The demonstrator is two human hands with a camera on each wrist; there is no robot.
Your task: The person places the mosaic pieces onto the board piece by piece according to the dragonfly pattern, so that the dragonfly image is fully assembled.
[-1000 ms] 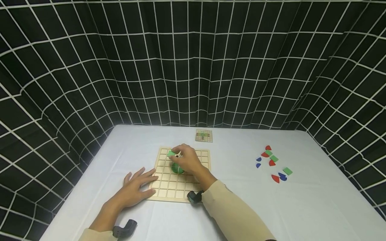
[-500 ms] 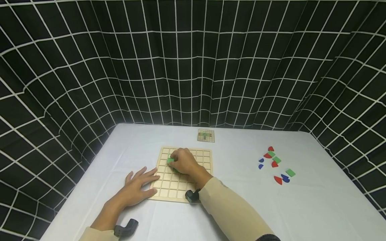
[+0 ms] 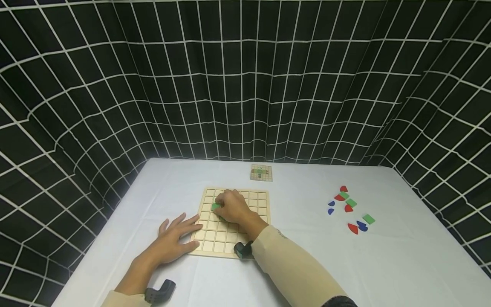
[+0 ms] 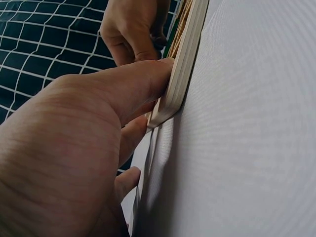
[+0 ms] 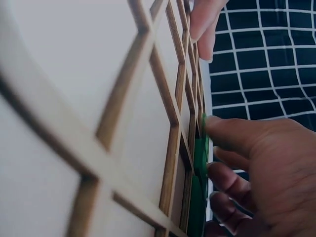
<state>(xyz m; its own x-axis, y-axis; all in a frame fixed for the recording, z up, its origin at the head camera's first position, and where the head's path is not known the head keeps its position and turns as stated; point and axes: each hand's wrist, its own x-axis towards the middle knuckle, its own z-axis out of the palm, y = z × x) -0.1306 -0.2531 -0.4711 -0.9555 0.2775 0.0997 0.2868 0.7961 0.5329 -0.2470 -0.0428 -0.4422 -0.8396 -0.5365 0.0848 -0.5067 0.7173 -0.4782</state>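
A wooden grid board (image 3: 208, 246) lies on the white table. My right hand (image 3: 232, 207) is over its upper left part, thumb and fingertips pinching a green square tile (image 3: 215, 207) down at the grid. Just nearer to me, rounded green pieces (image 5: 196, 202) sit in the cells, mostly hidden by that hand in the head view. With fingers spread, my left hand (image 3: 172, 241) rests at the board's left edge. Its thumb (image 4: 148, 81) touches the board's rim in the left wrist view.
A small pattern card (image 3: 261, 172) lies behind the board. To the right are scattered red pieces (image 3: 353, 229), blue pieces (image 3: 331, 211) and green squares (image 3: 369, 218). A black curtain with white grid lines (image 3: 245, 94) hangs behind the table.
My right hand has brought the green tile from the board's far left cells a little toward me and down to the grid. The left hand has stayed in place.
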